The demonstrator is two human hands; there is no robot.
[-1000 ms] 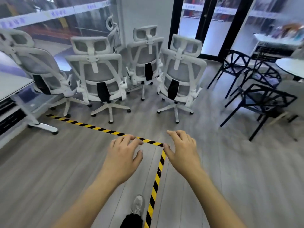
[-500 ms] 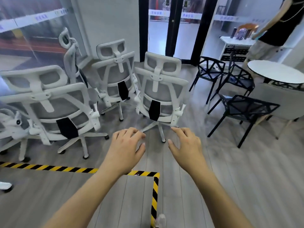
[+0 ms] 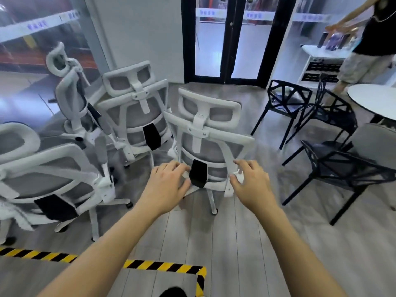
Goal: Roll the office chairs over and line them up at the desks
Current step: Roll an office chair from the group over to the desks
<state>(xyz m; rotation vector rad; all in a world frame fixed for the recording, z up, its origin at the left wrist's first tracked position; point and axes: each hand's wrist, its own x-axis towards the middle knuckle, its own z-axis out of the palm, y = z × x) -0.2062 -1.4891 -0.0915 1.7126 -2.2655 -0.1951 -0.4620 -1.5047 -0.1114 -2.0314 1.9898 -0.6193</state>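
Several white office chairs with grey mesh backs stand grouped on the wooden floor. The nearest office chair (image 3: 211, 133) faces away from me, its back toward my hands. My left hand (image 3: 168, 186) is held out with fingers spread, its fingertips at the lower left of that chair's back frame. My right hand (image 3: 249, 182) is spread too, its fingers touching the frame's lower right side. Neither hand is closed around the frame. A second chair (image 3: 137, 116) stands behind it, a third (image 3: 42, 172) to the left, another (image 3: 70, 91) by the glass wall.
Black metal chairs (image 3: 334, 163) and a round white table (image 3: 372, 99) stand at the right. A person (image 3: 370, 39) stands at a white shelf at the far right. Black-framed glass doors (image 3: 229, 39) lie ahead. Yellow-black floor tape (image 3: 162, 265) runs in front of my feet.
I have walked forward past the tape toward the chairs. Both hands have reached out and now touch the nearest chair's back, one on each side.
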